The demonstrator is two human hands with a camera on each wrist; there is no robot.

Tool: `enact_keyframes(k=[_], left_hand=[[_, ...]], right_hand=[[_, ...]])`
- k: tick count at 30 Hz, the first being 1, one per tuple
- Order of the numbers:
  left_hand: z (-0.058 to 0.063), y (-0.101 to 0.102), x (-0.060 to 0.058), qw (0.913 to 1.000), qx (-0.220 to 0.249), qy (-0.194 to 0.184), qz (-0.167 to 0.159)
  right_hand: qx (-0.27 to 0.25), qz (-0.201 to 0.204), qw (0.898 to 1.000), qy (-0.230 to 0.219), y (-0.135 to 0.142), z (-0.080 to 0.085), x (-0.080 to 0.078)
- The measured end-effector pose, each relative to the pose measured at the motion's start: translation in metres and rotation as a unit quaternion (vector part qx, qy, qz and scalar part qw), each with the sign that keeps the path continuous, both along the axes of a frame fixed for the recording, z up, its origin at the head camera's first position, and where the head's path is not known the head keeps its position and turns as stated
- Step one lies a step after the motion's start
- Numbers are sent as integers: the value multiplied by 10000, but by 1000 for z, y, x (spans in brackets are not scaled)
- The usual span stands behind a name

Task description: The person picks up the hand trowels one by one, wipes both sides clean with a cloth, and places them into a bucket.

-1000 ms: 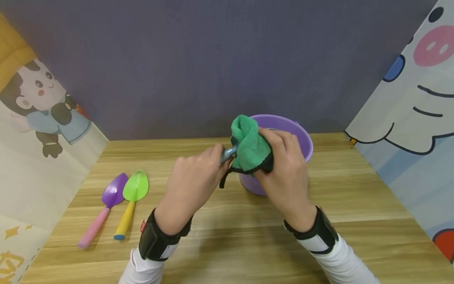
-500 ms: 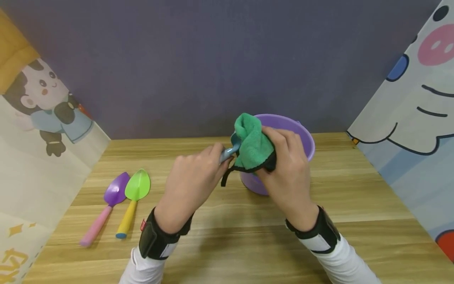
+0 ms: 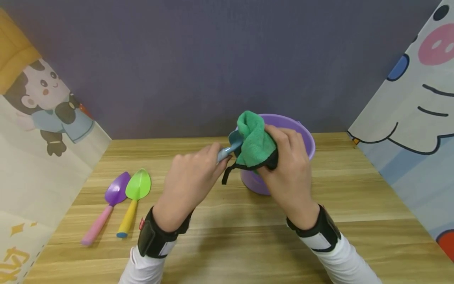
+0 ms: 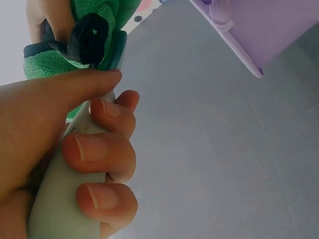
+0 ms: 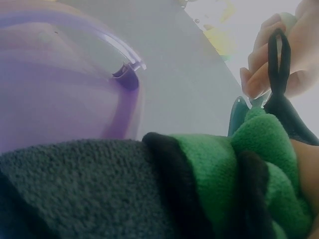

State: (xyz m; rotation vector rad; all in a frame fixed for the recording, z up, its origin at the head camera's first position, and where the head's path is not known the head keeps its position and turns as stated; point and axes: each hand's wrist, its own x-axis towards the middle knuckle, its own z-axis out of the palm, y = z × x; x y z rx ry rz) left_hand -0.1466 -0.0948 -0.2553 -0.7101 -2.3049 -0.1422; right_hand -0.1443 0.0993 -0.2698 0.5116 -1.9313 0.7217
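Note:
My left hand (image 3: 189, 177) grips a small garden trowel with a blue-grey blade (image 3: 235, 138); in the left wrist view, fingers and thumb wrap its pale handle (image 4: 70, 199). In my right hand (image 3: 292, 169) is a green towel (image 3: 253, 146) with black edging and a dark grey side, bunched against the blade and covering part of it. A black hanging loop (image 5: 279, 62) dangles from the towel on the trowel's side. Both hands are raised above the table, in front of a purple bucket (image 3: 255, 185) that they partly hide.
On the wooden table (image 3: 227, 248) at left lie a purple trowel (image 3: 116, 191) with a pink handle and a green trowel (image 3: 138, 185) with a yellow handle, side by side. A grey wall (image 3: 227, 67) stands behind, with cartoon-printed panels at both sides.
The towel in my right hand has shifted slightly up and to the right along the blade, so more of the blue-grey blade shows. The left hand has barely moved.

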Motion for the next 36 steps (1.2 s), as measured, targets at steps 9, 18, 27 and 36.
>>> enact_keyframes(k=[9,18,27,36], left_hand=[[0,-1,0,10000,14,-1,24],[1,0,0,9999,161,18,-5],[2,0,2,9997,256,-47,25],[2,0,3,9997,226,-14,21]], right_hand=[[7,-50,10000,-45,0,0,0],[-149,27,9999,7,1,2,2],[-53,143,9998,133,0,0,6],[108,292,9994,178,-4,-1,6]])
